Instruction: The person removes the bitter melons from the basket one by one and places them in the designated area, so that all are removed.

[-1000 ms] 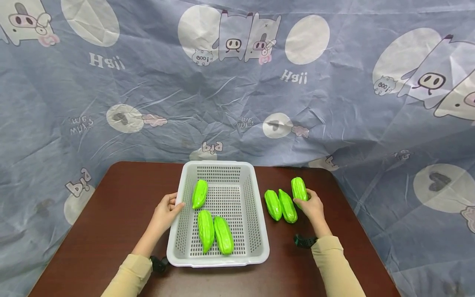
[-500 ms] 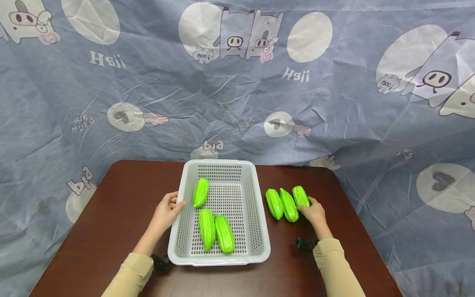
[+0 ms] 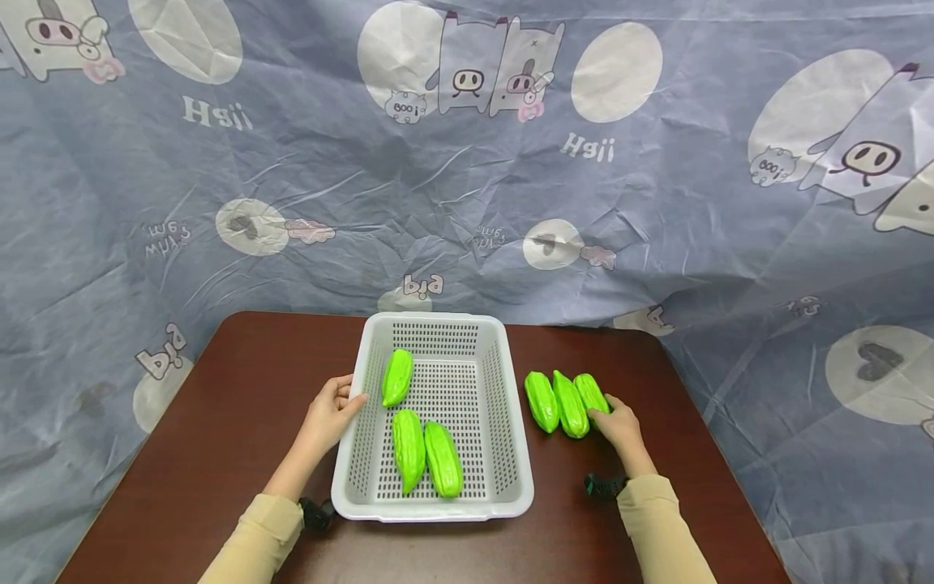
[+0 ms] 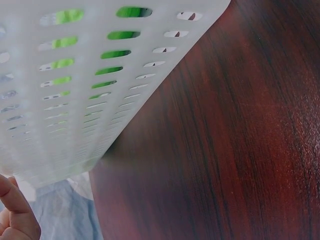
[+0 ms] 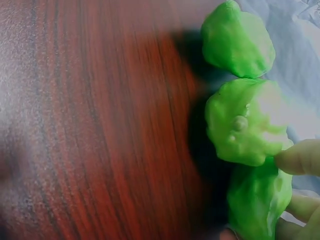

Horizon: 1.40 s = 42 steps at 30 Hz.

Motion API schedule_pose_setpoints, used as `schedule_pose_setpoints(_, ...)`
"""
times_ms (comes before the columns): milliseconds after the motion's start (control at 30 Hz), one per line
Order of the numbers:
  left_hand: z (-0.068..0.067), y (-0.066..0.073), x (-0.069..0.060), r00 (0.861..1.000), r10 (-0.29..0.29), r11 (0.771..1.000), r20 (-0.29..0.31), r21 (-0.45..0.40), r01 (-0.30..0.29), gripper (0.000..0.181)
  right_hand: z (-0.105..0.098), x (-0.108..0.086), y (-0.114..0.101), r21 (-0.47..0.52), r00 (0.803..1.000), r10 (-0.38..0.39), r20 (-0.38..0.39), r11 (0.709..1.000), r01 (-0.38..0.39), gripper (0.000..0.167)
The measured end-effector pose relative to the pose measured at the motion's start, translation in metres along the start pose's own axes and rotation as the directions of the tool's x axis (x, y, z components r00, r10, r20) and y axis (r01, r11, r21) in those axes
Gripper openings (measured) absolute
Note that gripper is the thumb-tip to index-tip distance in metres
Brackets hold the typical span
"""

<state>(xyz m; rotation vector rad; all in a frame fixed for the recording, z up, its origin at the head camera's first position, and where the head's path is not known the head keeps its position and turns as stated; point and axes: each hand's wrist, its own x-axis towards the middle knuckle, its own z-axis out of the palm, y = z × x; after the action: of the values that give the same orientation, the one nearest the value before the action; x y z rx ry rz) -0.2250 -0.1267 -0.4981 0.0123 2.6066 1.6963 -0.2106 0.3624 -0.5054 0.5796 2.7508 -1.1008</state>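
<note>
My right hand (image 3: 619, 423) holds the near end of a bright green bitter melon (image 3: 589, 391), the rightmost of three lying side by side. In the right wrist view, my thumb (image 5: 300, 157) and fingers lie about this melon (image 5: 257, 202). Left of it are the middle melon (image 3: 571, 405) and the leftmost melon (image 3: 541, 403). With thumb over the rim, my left hand (image 3: 328, 418) grips the left side of a pale grey perforated basket (image 3: 432, 513). Inside the basket lie one melon (image 3: 397, 378) at the upper left and two melons (image 3: 409, 451) nearer the front.
Everything stands on a dark reddish-brown table (image 3: 241, 389) with rounded far corners. Behind it hangs a grey-blue cloth (image 3: 438, 178) printed with cartoon pigs. A dark band (image 3: 317, 514) is at my left wrist, and another dark band (image 3: 604, 487) at my right.
My right hand has brought its melon nearer to me, down against the middle melon, closing the gap between them. The left hand and basket have stayed put, while the head view has shifted slightly.
</note>
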Motion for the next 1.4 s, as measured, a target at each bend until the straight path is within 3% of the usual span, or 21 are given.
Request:
schedule_pose_setpoints(400,-0.001,-0.001,0.000,1.000,-0.002,1.000,0.007,-0.001,0.002,0.053,0.002,-0.004,0.002,0.048,0.999,-0.034,-0.039,0.998,0.036,0.071)
schedule_pose_setpoints(767,-0.001,0.000,0.000,1.000,-0.006,1.000,0.006,-0.004,0.006,0.053,-0.009,-0.005,-0.008,0.050,0.992,-0.074,-0.107,0.996,0.080,0.072)
schedule_pose_setpoints(1133,-0.001,0.001,0.000,1.000,-0.001,1.000,0.005,-0.001,0.001,0.053,-0.017,-0.008,-0.046,0.090,0.965,-0.157,-0.210,0.980,0.179,0.072)
schedule_pose_setpoints(1400,-0.001,0.002,0.000,1.000,-0.007,1.000,0.007,-0.010,0.007,0.054,-0.017,-0.015,-0.086,0.138,0.955,-0.205,-0.212,0.962,0.237,0.073)
